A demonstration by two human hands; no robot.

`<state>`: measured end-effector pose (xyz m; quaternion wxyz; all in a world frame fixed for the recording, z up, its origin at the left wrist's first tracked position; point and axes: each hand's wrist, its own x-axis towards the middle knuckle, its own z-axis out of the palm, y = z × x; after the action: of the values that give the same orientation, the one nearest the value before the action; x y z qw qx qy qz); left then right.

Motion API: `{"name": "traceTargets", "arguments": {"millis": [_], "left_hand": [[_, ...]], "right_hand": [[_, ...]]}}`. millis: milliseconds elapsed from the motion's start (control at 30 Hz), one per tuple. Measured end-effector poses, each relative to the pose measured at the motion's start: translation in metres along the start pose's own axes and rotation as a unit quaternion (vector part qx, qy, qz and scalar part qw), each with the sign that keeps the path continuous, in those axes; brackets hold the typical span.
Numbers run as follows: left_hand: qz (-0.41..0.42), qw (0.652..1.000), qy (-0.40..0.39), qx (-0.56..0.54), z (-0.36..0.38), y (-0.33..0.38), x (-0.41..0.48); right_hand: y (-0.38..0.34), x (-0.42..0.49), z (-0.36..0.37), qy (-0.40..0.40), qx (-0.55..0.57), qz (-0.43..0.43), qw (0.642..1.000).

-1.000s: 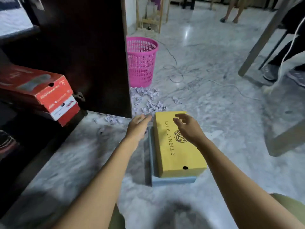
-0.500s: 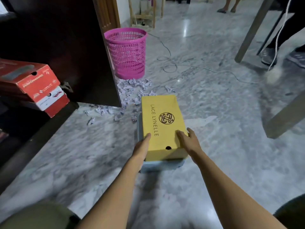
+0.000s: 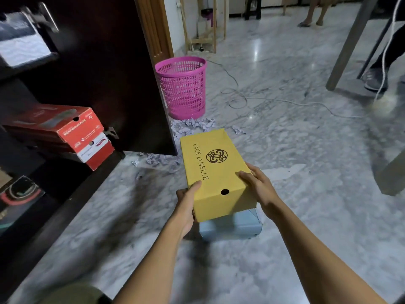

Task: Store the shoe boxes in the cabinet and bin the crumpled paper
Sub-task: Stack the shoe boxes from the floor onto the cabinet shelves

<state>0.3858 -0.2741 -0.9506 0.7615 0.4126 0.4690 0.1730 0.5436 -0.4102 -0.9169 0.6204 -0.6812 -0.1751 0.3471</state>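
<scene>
A yellow cardboard shoe box (image 3: pixel 213 170), printed with "LACE LYNELLE" and a round dark emblem, is grasped at its near end by both hands. The left hand (image 3: pixel 186 207) is wrapped around the near left corner, with the thumb laid on the lid and the fingers hidden behind the side wall. The right hand (image 3: pixel 258 189) is clasped over the near right edge, its fingers curled onto the lid. The box is held over a pale blue shoe box (image 3: pixel 232 227), which is set on the grey-veined marble floor (image 3: pixel 295 172); whether the two boxes touch cannot be told.

To the left, a dark wooden cabinet (image 3: pixel 98 62) is seen with its door open, and two red shoe boxes (image 3: pixel 65 132) are stacked on its lower shelf. A pink plastic mesh wastebasket (image 3: pixel 182 88) is placed upright just beside the far edge of the cabinet door. Crumpled pieces of pale paper (image 3: pixel 192 125) are scattered on the floor between the wastebasket and the yellow box, and more are strewn along the foot of the door. A thin white cable (image 3: pixel 263 99) is trailed across the floor behind the wastebasket.
</scene>
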Motion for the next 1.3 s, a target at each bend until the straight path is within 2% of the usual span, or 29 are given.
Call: {"name": "traceTargets", "arguments": {"millis": [133, 400, 667, 900, 1100, 1233, 1300], "left_hand": [[0.042, 0.999, -0.016, -0.030, -0.017, 0.040, -0.017], [0.150, 0.989, 0.014, 0.001, -0.065, 0.153, -0.069], [0.282, 0.955, 0.093, -0.021, -0.102, 0.275, -0.131], [0.310, 0.942, 0.128, -0.024, -0.122, 0.381, -0.149], [0.304, 0.927, 0.196, -0.095, -0.129, 0.445, -0.148], [0.283, 0.932, 0.188, -0.129, -0.130, 0.485, -0.149], [0.273, 0.933, 0.187, -0.142, -0.133, 0.503, -0.147]], "right_hand": [[-0.046, 0.003, 0.027, -0.023, 0.001, -0.073, 0.997], [-0.138, 0.007, 0.110, -0.045, 0.060, -0.184, 0.980], [-0.247, 0.013, 0.204, -0.064, 0.032, -0.280, 0.957], [-0.313, 0.029, 0.278, -0.096, 0.036, -0.339, 0.935], [-0.364, 0.049, 0.322, -0.107, 0.017, -0.340, 0.934], [-0.392, 0.060, 0.348, -0.100, -0.026, -0.346, 0.933], [-0.400, 0.067, 0.361, -0.123, -0.054, -0.346, 0.929]]}}
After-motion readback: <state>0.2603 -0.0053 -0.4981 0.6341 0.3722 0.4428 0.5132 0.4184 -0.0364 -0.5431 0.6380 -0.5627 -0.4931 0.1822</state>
